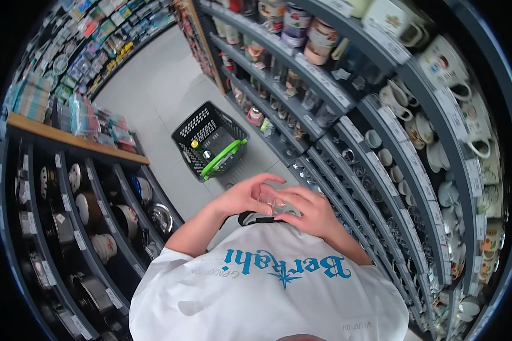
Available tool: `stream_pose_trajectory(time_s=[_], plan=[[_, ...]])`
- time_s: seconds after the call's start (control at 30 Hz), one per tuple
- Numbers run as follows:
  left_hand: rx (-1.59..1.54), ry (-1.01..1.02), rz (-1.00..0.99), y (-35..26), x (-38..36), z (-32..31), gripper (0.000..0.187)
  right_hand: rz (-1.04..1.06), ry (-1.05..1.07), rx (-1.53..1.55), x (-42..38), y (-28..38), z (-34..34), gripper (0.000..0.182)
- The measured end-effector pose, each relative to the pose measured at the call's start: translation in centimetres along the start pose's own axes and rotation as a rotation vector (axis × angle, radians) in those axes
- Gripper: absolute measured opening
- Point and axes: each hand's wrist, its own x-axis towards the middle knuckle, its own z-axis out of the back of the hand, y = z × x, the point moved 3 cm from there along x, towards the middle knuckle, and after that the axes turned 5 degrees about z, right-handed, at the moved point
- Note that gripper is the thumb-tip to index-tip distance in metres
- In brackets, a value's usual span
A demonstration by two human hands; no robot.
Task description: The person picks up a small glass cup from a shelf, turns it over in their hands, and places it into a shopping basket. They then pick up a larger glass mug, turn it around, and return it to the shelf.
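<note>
Nearer you than the black basket (201, 123), your left hand (246, 195) and right hand (309, 209) curl partly closed around a clear, glass-like item (272, 203), holding it between their fingers. Pots (89, 209) sit on shelves (79, 240) left of the basket, mugs (393, 100) right; packaged goods (81, 63) lie beyond it.

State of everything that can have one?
Clear object: between both hands, contents unclear
Left hand: curled around it
Right hand: fingers bent against it
Black basket: upright on floor, open-topped, small items inside
Left shelves: stocked
Right shelves: stocked
</note>
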Motion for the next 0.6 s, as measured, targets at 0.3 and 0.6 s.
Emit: stream_pose_trajectory(time_s=[0.3, 0.6], plan=[[0.03, -0.063, -0.05, -3.7, -5.1, 6.8, 0.074, 0.061, 0.143, -0.008, 8.6, -0.8, -5.7, 0.047], [-0.121, -0.224, -0.076, -2.8, -12.7, 14.6, 0.049, 0.161, 0.389, 0.051, 16.8, -1.8, -14.7, 0.044]])
